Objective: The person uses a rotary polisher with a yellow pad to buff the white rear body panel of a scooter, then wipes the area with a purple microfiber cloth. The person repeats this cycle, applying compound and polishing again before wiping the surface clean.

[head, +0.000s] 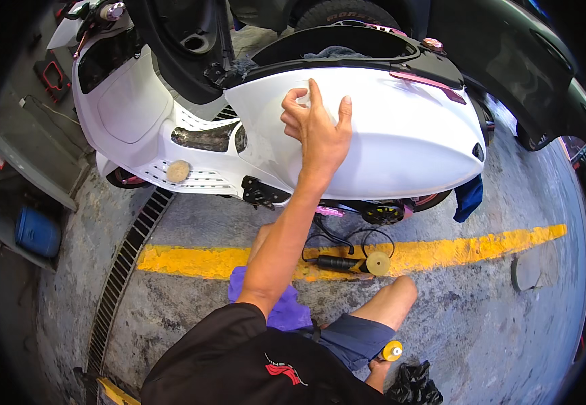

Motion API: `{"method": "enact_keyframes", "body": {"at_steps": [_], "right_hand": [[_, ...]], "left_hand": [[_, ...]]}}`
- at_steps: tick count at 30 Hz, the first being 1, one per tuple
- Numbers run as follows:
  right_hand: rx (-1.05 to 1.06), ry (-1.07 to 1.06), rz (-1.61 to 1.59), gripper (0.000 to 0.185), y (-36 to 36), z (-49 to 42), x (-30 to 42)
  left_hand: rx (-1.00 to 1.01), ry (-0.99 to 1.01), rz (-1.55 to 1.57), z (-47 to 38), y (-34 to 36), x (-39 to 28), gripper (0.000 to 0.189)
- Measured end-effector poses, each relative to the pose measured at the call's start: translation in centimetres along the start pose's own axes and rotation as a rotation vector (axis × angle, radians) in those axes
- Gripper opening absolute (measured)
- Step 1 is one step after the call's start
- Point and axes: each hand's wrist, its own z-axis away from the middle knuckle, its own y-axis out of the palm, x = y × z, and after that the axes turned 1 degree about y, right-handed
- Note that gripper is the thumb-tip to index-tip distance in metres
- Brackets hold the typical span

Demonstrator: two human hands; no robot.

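Observation:
My left hand (321,121) reaches over the white side panel (404,116) of a scooter. Its index finger points at the upper part of the panel, thumb spread and the other fingers bent, with nothing held. Whether the fingertip touches the surface I cannot tell. Low on the right, my right hand (378,367) grips a yellow bottle (392,350) with a pale top, beside my thigh. A purple cloth (289,310) lies by my lap, partly under my left forearm. On the floor between my knees and the scooter rests a corded polisher (341,263) with a round yellowish pad (377,263).
A round tan pad (178,171) sits on the scooter's footboard (207,177). The seat (186,45) is tipped up, with grey cloth (336,52) at the storage opening. Nearby are a drain grate (121,273), a blue drum (38,231), a black plastic bag (414,385) and a dark car (505,55).

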Motion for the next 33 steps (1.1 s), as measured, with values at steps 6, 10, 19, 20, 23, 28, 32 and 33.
{"method": "enact_keyframes", "body": {"at_steps": [6, 10, 19, 20, 23, 28, 32, 33], "right_hand": [[0.028, 0.017, -0.021, 0.067, -0.1, 0.4, -0.4], [0.104, 0.023, -0.008, 0.072, -0.8, -0.3, -0.5], [0.050, 0.017, -0.049, 0.075, -1.1, -1.0, 0.0], [0.005, -0.042, -0.041, 0.075, -1.1, -1.0, 0.0], [-0.048, -0.051, 0.014, 0.074, -1.1, -1.1, 0.0], [0.011, -0.036, 0.043, 0.071, -0.9, -1.4, 0.1], [-0.029, -0.075, 0.038, 0.073, -0.4, -1.0, -0.1], [0.019, -0.042, 0.046, 0.075, -0.3, -0.8, -0.2]], "left_hand": [[-0.001, 0.118, -0.046, 0.8, 1.8, -1.9, 0.082], [0.022, 0.211, -0.136, 1.4, 2.8, -2.8, 0.077], [0.144, 0.319, -0.074, 4.8, 0.7, -0.9, 0.069], [0.098, 0.248, -0.057, 4.9, 0.2, -0.1, 0.072], [-0.032, 0.097, -0.037, 4.3, -1.2, 2.8, 0.083], [0.021, 0.018, -0.054, 4.5, -1.2, 4.4, 0.083], [0.069, 0.148, -0.145, 7.2, -0.2, 2.7, 0.086], [0.089, 0.185, -0.178, 7.9, -0.2, 2.4, 0.086]]}}
